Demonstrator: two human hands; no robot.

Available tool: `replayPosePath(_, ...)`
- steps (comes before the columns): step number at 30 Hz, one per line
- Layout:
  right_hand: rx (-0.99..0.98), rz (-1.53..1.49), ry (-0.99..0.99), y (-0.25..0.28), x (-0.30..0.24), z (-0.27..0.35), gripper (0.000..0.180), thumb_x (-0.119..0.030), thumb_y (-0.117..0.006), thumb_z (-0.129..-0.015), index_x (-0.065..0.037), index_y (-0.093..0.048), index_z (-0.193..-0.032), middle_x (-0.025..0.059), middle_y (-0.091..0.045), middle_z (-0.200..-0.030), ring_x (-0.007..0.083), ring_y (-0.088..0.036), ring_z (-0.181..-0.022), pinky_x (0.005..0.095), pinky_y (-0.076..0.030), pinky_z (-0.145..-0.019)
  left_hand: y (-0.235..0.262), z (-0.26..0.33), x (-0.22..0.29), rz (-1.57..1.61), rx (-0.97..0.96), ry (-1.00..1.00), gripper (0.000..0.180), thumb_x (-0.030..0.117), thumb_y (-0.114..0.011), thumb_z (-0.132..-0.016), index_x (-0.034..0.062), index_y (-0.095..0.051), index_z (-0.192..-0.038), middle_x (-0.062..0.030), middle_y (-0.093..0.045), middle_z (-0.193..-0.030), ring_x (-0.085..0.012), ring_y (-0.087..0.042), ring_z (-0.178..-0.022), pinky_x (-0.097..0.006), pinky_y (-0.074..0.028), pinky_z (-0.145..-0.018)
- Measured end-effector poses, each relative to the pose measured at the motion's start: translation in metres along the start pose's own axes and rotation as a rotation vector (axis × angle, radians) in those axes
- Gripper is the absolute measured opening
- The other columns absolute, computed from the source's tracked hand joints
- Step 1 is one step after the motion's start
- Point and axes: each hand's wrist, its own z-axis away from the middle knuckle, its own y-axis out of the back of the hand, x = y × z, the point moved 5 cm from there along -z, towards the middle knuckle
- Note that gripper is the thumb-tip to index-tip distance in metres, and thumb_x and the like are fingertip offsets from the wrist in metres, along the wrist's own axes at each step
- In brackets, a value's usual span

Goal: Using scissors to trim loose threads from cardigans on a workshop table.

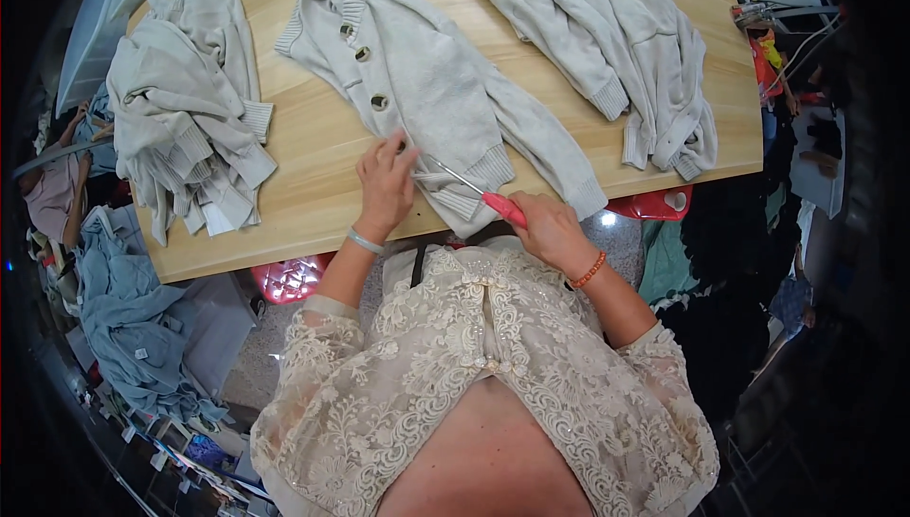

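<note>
A light grey knitted cardigan [417, 72] with large dark buttons lies in front of me, its ribbed hem toward the table's near edge. At its front band, near the lowest visible button, my left hand [387, 174] pinches the knit between thumb and fingers. My right hand [552, 231] is wrapped round the red handle of a slim tool [500, 206]. Its thin metal shaft points left across the lower cardigan toward my left fingers. The tip is too small to make out.
On the wooden table [284, 223], a heap of similar grey knits [185, 100] lies left and more cardigans [654, 53] lie right. Red stool seats [289, 278] show under the near edge. Blue-grey garments [137, 313] hang at the left; dark cloth [725, 280] is piled at the right.
</note>
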Motion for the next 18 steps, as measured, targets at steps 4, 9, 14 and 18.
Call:
replayPosePath(4, -0.010, 0.001, -0.036, 0.003, 0.013, 0.014, 0.022, -0.018, -0.063, -0.086, -0.010, -0.059, -0.105, 0.0176, -0.064, -0.086, 0.0371, -0.062, -0.086, 0.0470, -0.048, -0.074, -0.012, 0.026, 0.028, 0.299, -0.217, -0.093, 0.032, 0.010, -0.068, -0.079, 0.0071, -0.062, -0.110, -0.0104, -0.062, -0.113, -0.0292, -0.054, -0.111, -0.041, -0.039, -0.093)
replayPosePath(9, -0.118, 0.033, -0.066, 0.005, 0.021, 0.025, 0.023, -0.017, -0.061, -0.086, -0.010, -0.059, -0.107, 0.0179, -0.064, -0.089, 0.0370, -0.062, -0.088, 0.0469, -0.048, -0.074, -0.016, 0.052, 0.015, 0.544, -0.015, 0.004, 0.023, 0.001, -0.068, -0.079, 0.0059, -0.063, -0.101, -0.0111, -0.064, -0.103, -0.0315, -0.059, -0.101, -0.040, -0.047, -0.088)
replayPosePath(14, -0.267, 0.072, 0.055, -0.007, 0.008, 0.027, 0.022, -0.021, -0.060, -0.087, -0.008, -0.059, -0.105, 0.0193, -0.065, -0.083, 0.0380, -0.063, -0.081, 0.0490, -0.049, -0.071, -0.030, 0.072, -0.003, 0.620, 0.155, 0.329, 0.028, -0.010, -0.064, -0.079, 0.0022, -0.063, -0.104, -0.0106, -0.061, -0.106, -0.0251, -0.063, -0.092, -0.031, -0.052, -0.083)
replayPosePath(18, -0.283, 0.098, 0.080, -0.015, -0.006, 0.016, 0.022, -0.025, -0.059, -0.088, -0.008, -0.059, -0.102, 0.0186, -0.065, -0.075, 0.0391, -0.064, -0.073, 0.0505, -0.048, -0.067, -0.041, 0.064, -0.013, 0.651, 0.096, 0.399, 0.033, -0.006, -0.066, -0.078, 0.0035, -0.061, -0.110, -0.0111, -0.057, -0.101, -0.0199, -0.060, -0.085, -0.029, -0.052, -0.070)
